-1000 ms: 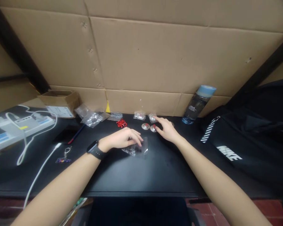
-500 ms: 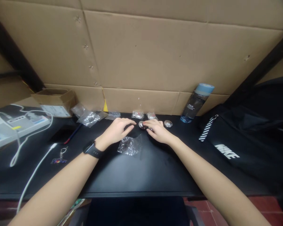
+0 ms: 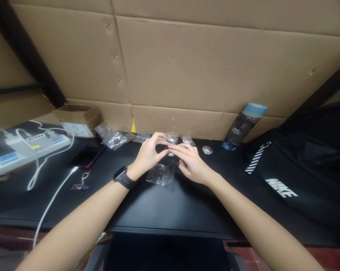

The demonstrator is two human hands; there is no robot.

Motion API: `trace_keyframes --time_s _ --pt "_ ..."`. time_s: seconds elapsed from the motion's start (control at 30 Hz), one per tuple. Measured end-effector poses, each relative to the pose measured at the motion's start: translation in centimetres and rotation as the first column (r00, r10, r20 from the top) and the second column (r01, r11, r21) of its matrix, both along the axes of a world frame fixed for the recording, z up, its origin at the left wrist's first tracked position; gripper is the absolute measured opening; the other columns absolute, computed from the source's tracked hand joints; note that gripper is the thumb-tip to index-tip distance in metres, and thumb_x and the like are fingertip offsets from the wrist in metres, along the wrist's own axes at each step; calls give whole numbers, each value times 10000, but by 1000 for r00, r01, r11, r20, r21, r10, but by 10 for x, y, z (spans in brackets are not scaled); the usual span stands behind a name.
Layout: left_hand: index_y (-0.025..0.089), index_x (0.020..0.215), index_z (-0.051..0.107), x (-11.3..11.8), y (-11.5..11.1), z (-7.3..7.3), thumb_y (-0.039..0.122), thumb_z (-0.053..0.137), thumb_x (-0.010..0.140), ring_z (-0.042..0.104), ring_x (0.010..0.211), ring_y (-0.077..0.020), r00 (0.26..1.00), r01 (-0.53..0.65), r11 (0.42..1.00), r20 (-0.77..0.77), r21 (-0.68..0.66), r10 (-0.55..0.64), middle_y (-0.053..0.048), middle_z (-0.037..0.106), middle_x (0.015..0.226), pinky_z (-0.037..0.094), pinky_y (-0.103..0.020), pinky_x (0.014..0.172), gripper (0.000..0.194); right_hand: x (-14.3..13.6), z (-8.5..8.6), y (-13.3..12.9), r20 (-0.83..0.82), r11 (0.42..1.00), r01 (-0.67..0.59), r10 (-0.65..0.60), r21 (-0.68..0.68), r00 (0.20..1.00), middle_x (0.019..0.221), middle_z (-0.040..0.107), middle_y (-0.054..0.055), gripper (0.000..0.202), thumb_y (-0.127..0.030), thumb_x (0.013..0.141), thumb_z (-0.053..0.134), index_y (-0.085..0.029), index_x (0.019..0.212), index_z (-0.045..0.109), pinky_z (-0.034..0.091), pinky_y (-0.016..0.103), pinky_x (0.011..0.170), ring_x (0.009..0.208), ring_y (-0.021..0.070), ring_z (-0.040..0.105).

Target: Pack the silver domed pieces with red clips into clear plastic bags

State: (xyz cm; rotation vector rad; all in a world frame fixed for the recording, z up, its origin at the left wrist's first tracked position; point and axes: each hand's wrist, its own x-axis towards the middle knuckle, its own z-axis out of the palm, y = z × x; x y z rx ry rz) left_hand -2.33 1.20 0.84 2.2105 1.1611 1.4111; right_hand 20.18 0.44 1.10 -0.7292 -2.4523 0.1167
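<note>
Above the black table, my left hand point(image 3: 150, 155), with a dark watch at its wrist, is closed with thumb and fingers round a small shiny round metal piece point(image 3: 171, 153). Fingertips of my right hand point(image 3: 193, 162) press on the same piece from the right, covering most of it. A little red shows near these fingertips. Just below the hands lies a crumpled clear plastic bag point(image 3: 160, 174). Behind them are two similar round pieces in clear wrapping, one wrapped piece point(image 3: 172, 138) partly behind my fingers and another wrapped piece point(image 3: 188, 140). An unwrapped shiny round piece point(image 3: 207, 150) rests to the right.
A blue-capped water bottle point(image 3: 243, 127) and a black bag point(image 3: 297, 165) stand at the right. On the left are a power strip point(image 3: 25, 150) with white cables, a small cardboard box point(image 3: 78, 118), a keychain point(image 3: 80, 186), a phone point(image 3: 83, 158) and more plastic bags point(image 3: 116, 140).
My left hand has come in to the metal piece, which the right hand was touching alone. The hands are now together at it. The view has shifted slightly left.
</note>
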Motion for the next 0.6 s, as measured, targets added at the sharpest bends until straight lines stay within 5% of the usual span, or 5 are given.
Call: trace_keyframes --time_s 0.27,0.6 --pt "238 1121 514 6 1 -6 220 790 828 751 1003 -219 966 105 982 253 -159 -63 -24 746 986 549 -358 958 403 2 3 0 -67 994 -41 34 -106 997 1543 528 37 745 -18 823 480 -317 1506 482 405 594 1089 1342 314 477" --pt "239 1075 518 4 4 -9 201 775 808 751 979 -228 979 109 977 190 -185 -73 -10 756 940 522 -391 976 373 5 0 4 -136 981 -87 64 -175 989 1481 583 46 671 -61 824 511 -321 1441 552 395 581 1127 1345 293 503"
